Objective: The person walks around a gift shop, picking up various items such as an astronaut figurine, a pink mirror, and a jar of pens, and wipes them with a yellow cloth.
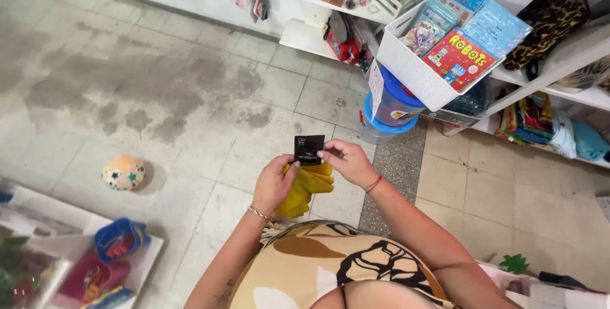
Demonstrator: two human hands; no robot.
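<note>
we pinch small black card [309, 150] between both hands [274, 185] [346, 161], left also clutching yellow cloth [308, 188]. card looks light, stiff; cloth soft, limp; grip edges.

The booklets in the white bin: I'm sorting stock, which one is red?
The front booklet in the white bin; it alone is red, while the packs behind it are light blue.

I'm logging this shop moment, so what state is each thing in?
Black card: held up flat, pinched by both hands.
Yellow glove: limp, gripped in the left hand under the card.
Right hand: pinching the card's right edge.
Ball: resting on the floor, alone.
Floor: dark damp-looking stains.
White bin: tilted on the shelf, full of packets.
</note>
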